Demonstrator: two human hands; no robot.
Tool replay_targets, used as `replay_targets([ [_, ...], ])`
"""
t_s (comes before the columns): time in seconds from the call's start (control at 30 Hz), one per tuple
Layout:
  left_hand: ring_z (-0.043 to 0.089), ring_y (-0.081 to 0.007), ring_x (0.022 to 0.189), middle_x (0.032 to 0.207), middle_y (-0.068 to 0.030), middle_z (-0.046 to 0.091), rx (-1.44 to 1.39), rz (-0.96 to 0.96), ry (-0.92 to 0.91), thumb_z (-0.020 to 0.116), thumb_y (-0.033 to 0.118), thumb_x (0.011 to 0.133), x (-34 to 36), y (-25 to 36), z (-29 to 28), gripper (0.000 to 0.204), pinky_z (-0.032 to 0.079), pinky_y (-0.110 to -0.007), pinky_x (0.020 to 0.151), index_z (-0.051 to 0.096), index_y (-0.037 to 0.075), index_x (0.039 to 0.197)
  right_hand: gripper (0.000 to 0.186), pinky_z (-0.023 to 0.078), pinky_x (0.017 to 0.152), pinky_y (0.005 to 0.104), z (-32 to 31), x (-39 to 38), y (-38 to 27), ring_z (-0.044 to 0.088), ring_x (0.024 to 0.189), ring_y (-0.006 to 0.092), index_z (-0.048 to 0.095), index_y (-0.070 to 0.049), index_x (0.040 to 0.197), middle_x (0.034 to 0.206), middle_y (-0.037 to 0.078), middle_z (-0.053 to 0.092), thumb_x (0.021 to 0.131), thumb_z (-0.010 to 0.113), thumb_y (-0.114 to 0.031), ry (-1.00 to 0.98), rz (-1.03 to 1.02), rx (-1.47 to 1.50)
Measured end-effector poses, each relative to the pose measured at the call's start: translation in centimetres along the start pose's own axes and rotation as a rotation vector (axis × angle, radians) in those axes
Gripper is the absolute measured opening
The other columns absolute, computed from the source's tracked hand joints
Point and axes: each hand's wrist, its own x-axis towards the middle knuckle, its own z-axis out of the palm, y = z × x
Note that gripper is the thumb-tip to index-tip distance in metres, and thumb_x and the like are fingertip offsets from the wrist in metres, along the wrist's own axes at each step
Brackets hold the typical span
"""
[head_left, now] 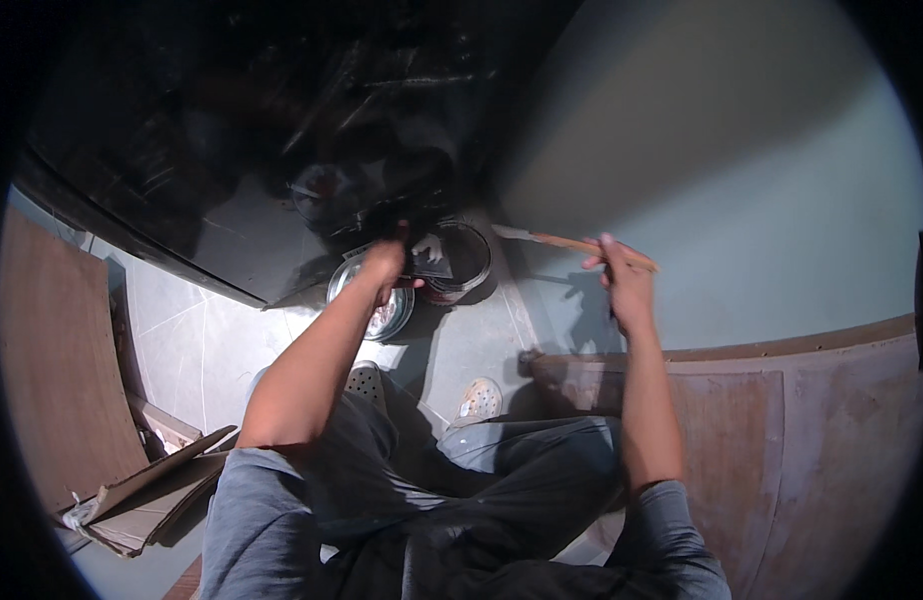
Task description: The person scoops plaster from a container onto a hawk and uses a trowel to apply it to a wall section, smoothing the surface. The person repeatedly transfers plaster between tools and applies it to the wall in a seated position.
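My left hand grips a dark flat plate with white paste on it. It hovers over two round tins: a silver one and a darker one, partly hidden by the plate. My right hand holds a long wooden-handled tool with a pale, flat tip pointing left, near the pale wall surface. The exact kind of tip is hard to tell.
A glossy black panel fills the upper left, beside the pale grey-green wall. Wooden boards lie at the lower right. A brown board and folded cardboard are at the left. My feet rest on grey tiles.
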Motion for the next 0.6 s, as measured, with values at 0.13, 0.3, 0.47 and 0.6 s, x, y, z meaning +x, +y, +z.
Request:
replay_targets([
  [0.13,0.070,-0.0241,0.079,0.105,-0.0119,0.071,-0.115,-0.024,-0.116,0.051,0.051,0.105,-0.3,1.6,-4.2,0.054,0.063,-0.034,0.060,0.055,0.005,0.133,0.047,0.050,0.078,0.0351,7.3,5.2,8.1,0.064,0.073,0.0186,0.078,0.001,0.101,0.080,0.005,0.074,0.103,0.058,-0.040,-0.055,-0.042,-0.058],
  [0.3,0.073,-0.0233,0.091,0.113,-0.0096,0.071,-0.142,0.029,-0.227,0.060,0.047,0.102,-4.4,5.4,-3.8,0.051,0.065,-0.039,0.067,0.057,0.006,0.132,0.056,0.050,0.062,0.0301,12.8,8.0,13.2,0.060,0.065,0.0149,0.071,-0.002,0.121,0.081,0.004,0.074,0.100,0.059,-0.053,-0.266,0.377,0.003],
  [0.47,0.075,-0.0236,0.084,0.106,-0.0116,0.073,-0.270,0.090,-0.343,0.060,0.045,0.103,-6.0,6.7,-5.6,0.047,0.066,-0.039,0.066,0.060,0.004,0.126,0.073,0.053,0.068,0.0297,12.3,1.9,14.1,0.067,0.075,0.0145,0.062,0.003,0.130,0.081,0.007,0.071,0.094,0.064,-0.061,-0.385,0.672,0.452],
  [0.6,0.076,-0.0268,0.079,0.101,-0.0149,0.074,-0.427,0.125,-0.390,0.056,0.040,0.105,-7.0,7.4,-4.3,0.043,0.066,-0.040,0.063,0.058,0.003,0.128,0.066,0.056,0.079,0.0320,9.8,-4.7,19.8,0.069,0.088,0.0155,0.058,0.001,0.134,0.097,0.009,0.072,0.092,0.072,-0.049,-0.680,0.645,0.739],
])
